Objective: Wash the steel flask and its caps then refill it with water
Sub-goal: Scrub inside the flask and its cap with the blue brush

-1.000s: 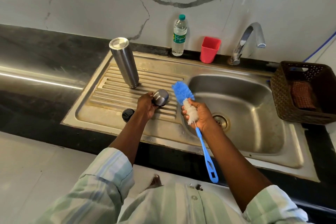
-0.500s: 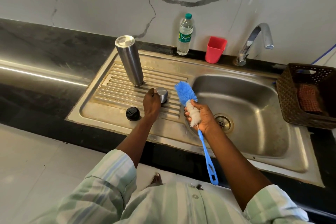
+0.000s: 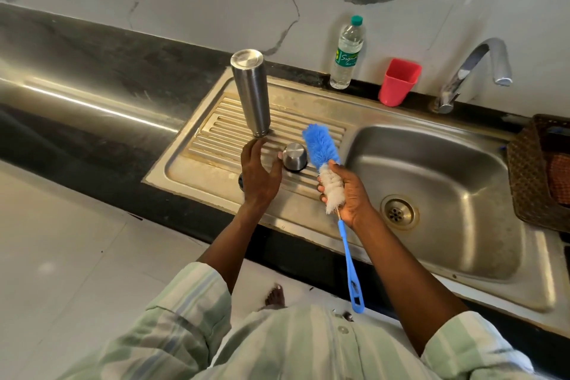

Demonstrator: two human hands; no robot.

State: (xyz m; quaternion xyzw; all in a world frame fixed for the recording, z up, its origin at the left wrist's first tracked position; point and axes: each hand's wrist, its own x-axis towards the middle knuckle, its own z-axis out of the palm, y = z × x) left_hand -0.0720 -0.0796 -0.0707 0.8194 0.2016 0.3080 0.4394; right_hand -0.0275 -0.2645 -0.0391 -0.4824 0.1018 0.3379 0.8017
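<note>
The steel flask (image 3: 251, 92) stands upside down on the ribbed drainboard (image 3: 216, 136). A steel cap (image 3: 295, 156) sits upside down on the ribs to its right. My left hand (image 3: 259, 173) hovers open between the flask's base and the steel cap, holding nothing, thumb close to the cap. It mostly hides the black cap (image 3: 241, 179), of which only an edge shows. My right hand (image 3: 348, 191) grips a bottle brush (image 3: 322, 145) by its white bristles, blue head pointing up over the drainboard, blue handle hanging down.
The sink basin (image 3: 462, 182) with its drain (image 3: 398, 212) lies to the right, the tap (image 3: 472, 71) behind it. A plastic water bottle (image 3: 347, 54) and a red cup (image 3: 398, 82) stand at the back rim. A brown basket (image 3: 530, 173) sits far right.
My left hand has let go of the steel cap, which now rests on the drainboard, and has opened and shifted left over the black cap. The brush stays held in my right hand.
</note>
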